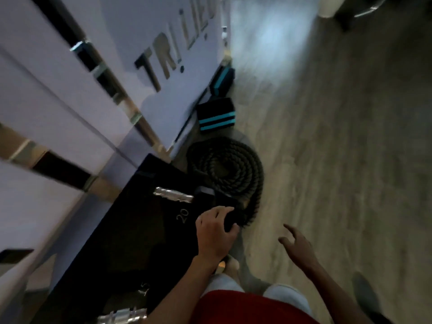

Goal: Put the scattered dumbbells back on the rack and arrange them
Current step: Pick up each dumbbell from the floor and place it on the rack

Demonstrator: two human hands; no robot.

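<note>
A black dumbbell rack (131, 230) stands against the wall at lower left. On it lies a dumbbell marked 20 with a chrome handle (173, 195). My left hand (214, 232) is closed over the black end of a dumbbell (230, 222) at the rack's right edge. A second chrome handle (121, 316) and a head marked 15 (142, 288) show at the bottom. My right hand (297, 246) hovers over the floor with fingers spread and nothing in it. The picture is blurred and dark.
A coiled black battle rope (226, 169) lies on the floor just beyond the rack. Two black and teal blocks (216, 116) sit further along the wall. The white wall (163, 43) carries dark lettering. Wood-look floor (339, 136) stretches to the right.
</note>
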